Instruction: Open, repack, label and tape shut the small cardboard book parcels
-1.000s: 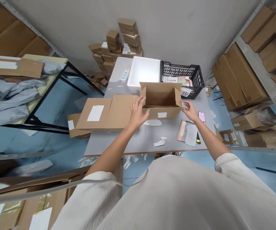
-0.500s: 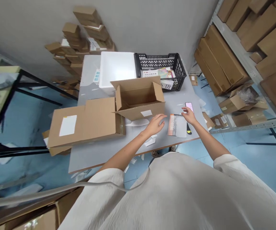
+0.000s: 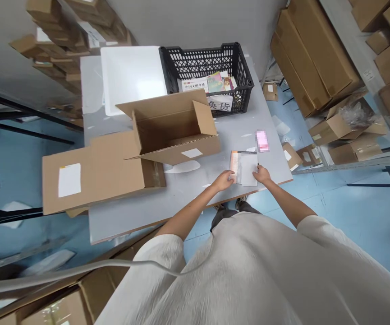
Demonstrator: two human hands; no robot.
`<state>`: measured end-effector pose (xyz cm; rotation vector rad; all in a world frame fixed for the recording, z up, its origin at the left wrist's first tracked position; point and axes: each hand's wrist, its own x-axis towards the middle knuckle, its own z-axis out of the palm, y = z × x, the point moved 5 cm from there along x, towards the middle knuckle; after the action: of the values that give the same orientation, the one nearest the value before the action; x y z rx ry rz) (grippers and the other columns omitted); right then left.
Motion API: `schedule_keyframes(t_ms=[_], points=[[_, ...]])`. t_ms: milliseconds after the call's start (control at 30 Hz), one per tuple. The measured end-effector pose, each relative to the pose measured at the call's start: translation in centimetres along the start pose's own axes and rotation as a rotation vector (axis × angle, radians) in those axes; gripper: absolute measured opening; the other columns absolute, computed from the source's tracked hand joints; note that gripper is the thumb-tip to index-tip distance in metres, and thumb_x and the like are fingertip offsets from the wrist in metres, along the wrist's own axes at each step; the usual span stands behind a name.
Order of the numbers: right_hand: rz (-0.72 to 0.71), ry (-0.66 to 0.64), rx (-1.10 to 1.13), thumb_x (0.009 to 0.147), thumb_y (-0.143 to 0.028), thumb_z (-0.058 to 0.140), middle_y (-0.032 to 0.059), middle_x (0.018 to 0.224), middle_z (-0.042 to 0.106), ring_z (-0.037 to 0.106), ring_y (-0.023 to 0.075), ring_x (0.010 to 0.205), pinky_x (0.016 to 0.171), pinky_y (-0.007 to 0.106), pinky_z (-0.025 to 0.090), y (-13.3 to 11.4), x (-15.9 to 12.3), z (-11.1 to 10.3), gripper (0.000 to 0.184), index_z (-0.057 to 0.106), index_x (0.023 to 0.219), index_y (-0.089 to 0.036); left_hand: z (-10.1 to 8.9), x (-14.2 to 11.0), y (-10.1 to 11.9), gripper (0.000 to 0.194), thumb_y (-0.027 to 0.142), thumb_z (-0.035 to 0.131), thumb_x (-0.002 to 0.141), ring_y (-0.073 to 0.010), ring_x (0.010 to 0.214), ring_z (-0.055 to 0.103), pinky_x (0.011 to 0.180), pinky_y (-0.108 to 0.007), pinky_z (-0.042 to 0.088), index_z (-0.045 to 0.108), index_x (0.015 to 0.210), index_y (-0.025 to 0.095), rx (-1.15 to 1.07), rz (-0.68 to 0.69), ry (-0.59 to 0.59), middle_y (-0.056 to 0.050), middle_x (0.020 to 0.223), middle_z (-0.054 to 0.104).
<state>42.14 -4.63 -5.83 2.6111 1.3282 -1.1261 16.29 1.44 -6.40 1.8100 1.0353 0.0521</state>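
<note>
A thin book (image 3: 235,163) with an orange and pale cover lies flat near the table's front right edge, a white sheet (image 3: 249,170) covering its right part. At the lower left edge of the book, the fingers of my left hand (image 3: 224,180) are closed on it. My right hand (image 3: 262,174) is closed at the right edge; the dark, narrow tip of a utility knife (image 3: 258,165) pokes out above the fingers. Most of the knife is hidden by that hand. Just beyond lies a phone (image 3: 262,141) with a lit pink screen.
An open cardboard box (image 3: 171,131) stands left of the book, beside a closed carton (image 3: 113,164). Behind are a white foam box (image 3: 134,76) and a black crate (image 3: 211,67) holding books. Shelves with cartons (image 3: 316,58) rise on the right. A cable (image 3: 113,264) crosses my left side.
Both hands have come down to the book, left hand onto its left edge, right hand to its right edge. The black and yellow knife lying there is now in my right hand. The view has shifted.
</note>
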Motion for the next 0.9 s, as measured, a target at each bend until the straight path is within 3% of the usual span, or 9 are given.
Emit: schedule_keyframes(t_ms=[200, 400, 667, 900], points=[[0.073, -0.005, -0.102, 0.100, -0.041, 0.073, 0.0257, 0.137, 0.076, 0.073, 0.0407, 0.131, 0.110, 0.051, 0.058, 0.5, 0.7, 0.9, 0.042, 0.075, 0.134, -0.017, 2.3, -0.3, -1.2, 0.052, 0.023, 0.068, 0.089, -0.0324, 0.153, 0.060, 0.134, -0.049, 0.045, 0.073, 0.141, 0.019, -0.023, -0.005, -0.027, -0.014, 0.155, 0.069], [0.069, -0.052, -0.197, 0.103, -0.027, 0.062, 0.0254, 0.137, 0.076, 0.074, 0.0420, 0.129, 0.108, 0.055, 0.059, 0.3, 0.7, 0.2, 0.030, 0.082, 0.123, -0.018, 4.0, 0.9, -2.2, 0.056, 0.023, 0.071, 0.087, -0.0340, 0.158, 0.056, 0.136, -0.049, 0.043, 0.072, 0.143, 0.019, -0.033, -0.061, -0.015, -0.015, 0.164, 0.063], [0.004, -0.029, -0.247, 0.111, -0.032, 0.051, 0.0163, 0.124, 0.081, 0.075, 0.0358, 0.121, 0.100, 0.045, 0.057, -0.7, -1.1, -2.2, 0.033, 0.083, 0.116, -0.025, 4.8, 1.8, -1.9, 0.051, 0.029, 0.072, 0.093, -0.0355, 0.146, 0.068, 0.126, -0.046, 0.053, 0.073, 0.144, 0.021, -0.060, -0.100, -0.077, -0.013, 0.154, 0.073], [-0.124, 0.067, -0.264, 0.114, -0.028, 0.044, 0.0159, 0.119, 0.081, 0.075, 0.0313, 0.110, 0.087, 0.036, 0.050, -3.9, -3.3, -4.2, 0.033, 0.076, 0.119, -0.021, 4.0, 1.9, -0.8, 0.049, 0.031, 0.069, 0.098, -0.0296, 0.135, 0.073, 0.118, -0.039, 0.057, 0.072, 0.146, 0.020, -0.120, -0.093, -0.072, -0.012, 0.147, 0.076]])
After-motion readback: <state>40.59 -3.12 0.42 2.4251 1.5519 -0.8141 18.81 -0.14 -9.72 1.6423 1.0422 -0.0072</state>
